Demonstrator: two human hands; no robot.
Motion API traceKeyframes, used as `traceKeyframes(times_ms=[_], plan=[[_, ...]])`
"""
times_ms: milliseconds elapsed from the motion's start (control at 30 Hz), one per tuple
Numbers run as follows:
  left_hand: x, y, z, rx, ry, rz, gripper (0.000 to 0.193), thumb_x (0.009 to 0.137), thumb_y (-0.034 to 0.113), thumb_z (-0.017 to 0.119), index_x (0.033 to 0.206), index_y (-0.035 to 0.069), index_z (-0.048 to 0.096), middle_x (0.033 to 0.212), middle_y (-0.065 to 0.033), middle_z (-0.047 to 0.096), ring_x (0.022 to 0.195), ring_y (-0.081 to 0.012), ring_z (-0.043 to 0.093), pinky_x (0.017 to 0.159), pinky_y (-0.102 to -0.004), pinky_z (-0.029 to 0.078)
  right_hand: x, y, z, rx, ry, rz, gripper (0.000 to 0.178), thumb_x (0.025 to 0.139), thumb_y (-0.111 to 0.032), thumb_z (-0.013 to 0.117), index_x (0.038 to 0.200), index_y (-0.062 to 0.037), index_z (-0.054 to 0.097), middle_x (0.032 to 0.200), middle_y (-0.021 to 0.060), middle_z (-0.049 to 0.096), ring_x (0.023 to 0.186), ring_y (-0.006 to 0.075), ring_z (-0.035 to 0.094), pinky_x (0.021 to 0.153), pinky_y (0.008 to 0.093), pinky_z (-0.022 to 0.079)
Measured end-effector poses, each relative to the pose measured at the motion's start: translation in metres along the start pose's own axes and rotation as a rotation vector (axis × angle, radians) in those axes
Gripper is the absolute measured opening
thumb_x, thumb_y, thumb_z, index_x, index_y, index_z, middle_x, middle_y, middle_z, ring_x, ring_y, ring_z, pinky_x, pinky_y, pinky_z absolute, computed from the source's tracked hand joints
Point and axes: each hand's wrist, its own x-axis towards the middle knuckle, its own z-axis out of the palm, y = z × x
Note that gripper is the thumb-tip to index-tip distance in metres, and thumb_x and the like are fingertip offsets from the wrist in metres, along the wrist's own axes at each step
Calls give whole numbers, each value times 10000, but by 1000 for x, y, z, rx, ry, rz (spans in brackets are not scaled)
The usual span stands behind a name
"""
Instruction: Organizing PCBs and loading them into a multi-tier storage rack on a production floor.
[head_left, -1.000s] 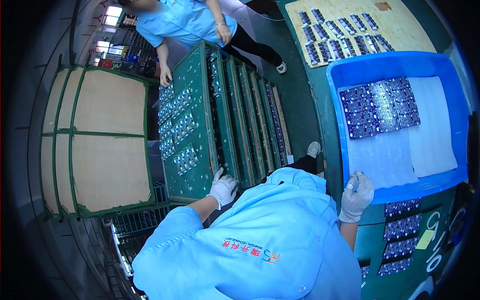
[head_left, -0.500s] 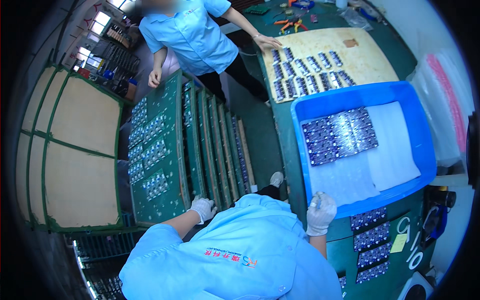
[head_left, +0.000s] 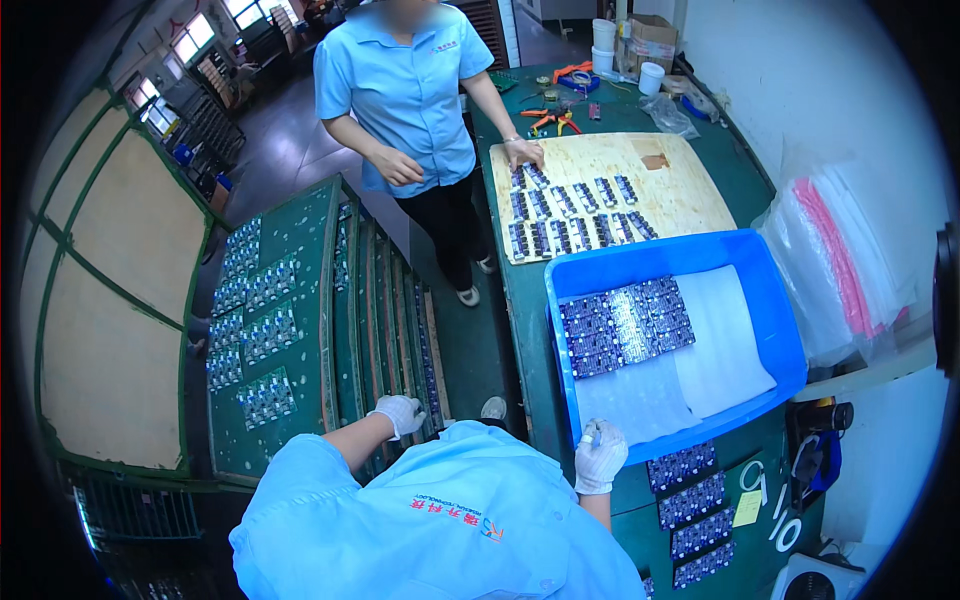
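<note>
Many small circuit boards (head_left: 625, 325) already lie in the blue bin (head_left: 780, 330) on white foam sheets (head_left: 725, 345), but much foam is bare. More boards wait on the green rack tray (head_left: 265, 330) and on the counter (head_left: 700, 500). The right hand (head_left: 600, 457), in a white glove, rests at the bin's near edge, fingers pinching something small that I cannot make out. The left hand (head_left: 400, 413) touches the rack; its fingers curl, the grip unclear.

A plywood board (head_left: 660, 190) with small boards, pliers (head_left: 553, 121), white cups (head_left: 604, 35) and clear bags (head_left: 840, 270) lie far beyond the fingers.
</note>
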Motion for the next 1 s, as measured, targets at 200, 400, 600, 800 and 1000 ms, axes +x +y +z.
traceKeyframes(times_ms=[200, 400, 600, 800, 1000], plan=[[16, -17, 36, -144, 39, -35, 487, 868, 442, 461, 1092, 42, 625, 1061, -207, 648, 1002, -375, 613, 846, -468, 485, -1, 3, 3, -64, 6, -9, 104, 811, -125, 603, 828, -26, 632, 805, 163, 651, 736, 354, 616, 682, 448, 478], [22, -17, 54, -214, -13, -30, 506, 860, 461, 472, 1103, 44, 625, 1091, -208, 636, 1032, -375, 599, 861, -454, 482, 2, -1, 0, -80, -49, 21, 109, 810, -130, 599, 825, -30, 640, 804, 165, 654, 729, 355, 614, 678, 445, 475], [20, -9, 42, -297, -28, -7, 494, 874, 450, 458, 1101, 44, 624, 1103, -209, 631, 1043, -375, 593, 880, -451, 474, -1, -5, -1, -83, -54, 17, 127, 814, -134, 587, 830, -22, 645, 799, 166, 654, 729, 359, 613, 684, 451, 476], [17, -11, 44, -352, -39, -8, 485, 864, 426, 450, 1133, 59, 618, 1136, -220, 615, 1069, -386, 578, 914, -450, 456, 2, -11, 0, -66, -65, 71, 167, 827, -144, 577, 827, 2, 659, 790, 192, 649, 726, 377, 608, 684, 456, 478], [21, -18, 55, -346, -48, -69, 471, 851, 393, 462, 1095, 27, 630, 1151, -221, 609, 1089, -381, 571, 912, -463, 457, 3, -9, 0, -91, -60, 97, 153, 835, -128, 591, 839, 10, 656, 796, 202, 638, 725, 375, 600, 676, 446, 473]])
